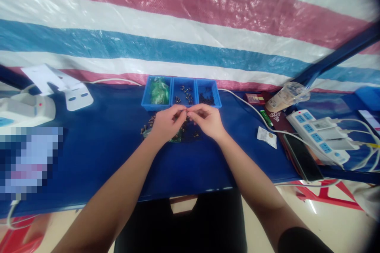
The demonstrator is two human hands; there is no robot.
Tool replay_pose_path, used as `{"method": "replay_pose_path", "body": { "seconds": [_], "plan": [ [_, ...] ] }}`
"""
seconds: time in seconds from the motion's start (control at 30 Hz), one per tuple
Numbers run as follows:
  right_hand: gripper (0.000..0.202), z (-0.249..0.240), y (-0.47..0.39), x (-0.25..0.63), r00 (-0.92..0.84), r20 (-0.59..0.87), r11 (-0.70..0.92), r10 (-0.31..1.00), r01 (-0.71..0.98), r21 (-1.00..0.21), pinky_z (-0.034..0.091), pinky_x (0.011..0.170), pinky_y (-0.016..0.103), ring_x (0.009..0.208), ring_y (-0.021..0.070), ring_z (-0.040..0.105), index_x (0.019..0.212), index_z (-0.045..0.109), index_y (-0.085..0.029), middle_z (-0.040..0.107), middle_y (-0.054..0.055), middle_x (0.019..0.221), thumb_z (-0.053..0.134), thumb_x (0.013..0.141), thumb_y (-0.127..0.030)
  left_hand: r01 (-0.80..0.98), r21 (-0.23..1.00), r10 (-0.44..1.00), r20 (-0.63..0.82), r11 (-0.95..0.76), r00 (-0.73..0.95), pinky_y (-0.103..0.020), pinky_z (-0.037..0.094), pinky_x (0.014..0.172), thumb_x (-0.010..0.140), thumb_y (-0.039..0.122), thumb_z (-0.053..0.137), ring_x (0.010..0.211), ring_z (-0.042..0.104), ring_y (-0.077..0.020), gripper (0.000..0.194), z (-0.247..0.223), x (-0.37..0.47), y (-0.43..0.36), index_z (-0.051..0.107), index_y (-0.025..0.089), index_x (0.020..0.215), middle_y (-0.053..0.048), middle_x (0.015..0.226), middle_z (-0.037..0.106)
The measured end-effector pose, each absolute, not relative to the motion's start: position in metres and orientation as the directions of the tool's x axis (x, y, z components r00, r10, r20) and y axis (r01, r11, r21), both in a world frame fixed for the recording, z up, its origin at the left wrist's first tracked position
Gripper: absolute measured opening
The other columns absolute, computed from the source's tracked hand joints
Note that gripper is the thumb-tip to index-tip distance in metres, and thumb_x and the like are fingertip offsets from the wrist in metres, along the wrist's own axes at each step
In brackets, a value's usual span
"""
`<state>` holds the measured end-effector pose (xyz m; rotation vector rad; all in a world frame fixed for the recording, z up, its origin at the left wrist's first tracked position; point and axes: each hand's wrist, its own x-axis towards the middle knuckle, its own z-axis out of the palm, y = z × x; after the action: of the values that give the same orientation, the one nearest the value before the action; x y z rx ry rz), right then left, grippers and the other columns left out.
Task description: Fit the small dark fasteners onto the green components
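A tiny dark part [187, 110] is pinched between left hand [168, 123] and right hand [208, 120], axis indiscernible; blue desk [187, 168] is exposed nearside.

A striped tarp [184, 19] behind a blue table [95, 142] — pale floor [326, 229].

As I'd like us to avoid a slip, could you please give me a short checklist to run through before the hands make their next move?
1. Hands together in front of the blue tray: ok; left hand and right hand meet at the fingertips.
2. Piece secure between the fingertips: cannot tell; too small to make out.
3. Loose parts contained: not ok; they lie scattered on the table around the hands.
4. Green bag inside the tray: ok; in the left compartment.
5. Drink cup clear of the hands: ok; well off to the right.
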<state>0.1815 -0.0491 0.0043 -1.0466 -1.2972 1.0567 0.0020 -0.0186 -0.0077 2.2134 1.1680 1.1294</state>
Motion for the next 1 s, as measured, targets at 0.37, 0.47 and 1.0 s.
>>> {"method": "replay_pose_path", "body": {
  "seconds": [0.37,0.47,1.0],
  "plan": [
    [0.026,0.006,-0.034,0.205,0.325,-0.110,-0.002,0.939,-0.317,-0.949,0.055,0.052,0.022,0.061,0.0115,0.068,0.085,0.067,-0.018,0.072,0.001,0.076,0.082,0.074,-0.036,0.518,0.630,0.815,0.468,-0.579,0.341,-0.022,0.044,0.060,0.096,0.033,0.059,0.055,0.053,-0.0083,0.019,-0.006,0.004,-0.019,0.073,0.020,0.098,0.003,0.070,0.067],
    [0.027,0.007,-0.031,0.210,0.397,-0.112,0.029,0.911,-0.333,-0.942,0.057,0.057,0.023,0.068,0.0130,0.072,0.092,0.066,-0.018,0.075,0.004,0.088,0.080,0.076,-0.036,0.516,0.628,0.812,0.477,-0.582,0.336,-0.022,0.044,0.058,0.096,0.033,0.059,0.055,0.053,-0.0082,0.019,-0.006,0.004,-0.019,0.073,0.020,0.097,0.003,0.070,0.067],
    [0.030,-0.003,-0.042,0.209,-0.207,0.035,0.182,0.978,0.755,-0.629,0.043,0.064,0.026,0.061,0.0129,0.057,0.116,0.076,-0.025,0.069,-0.001,0.070,0.063,0.089,-0.023,0.538,0.629,0.825,0.473,-0.561,0.308,-0.022,0.045,0.061,0.096,0.035,0.059,0.058,0.058,-0.0098,0.021,-0.005,0.003,-0.018,0.074,0.020,0.097,0.001,0.071,0.069]
  ]
}}
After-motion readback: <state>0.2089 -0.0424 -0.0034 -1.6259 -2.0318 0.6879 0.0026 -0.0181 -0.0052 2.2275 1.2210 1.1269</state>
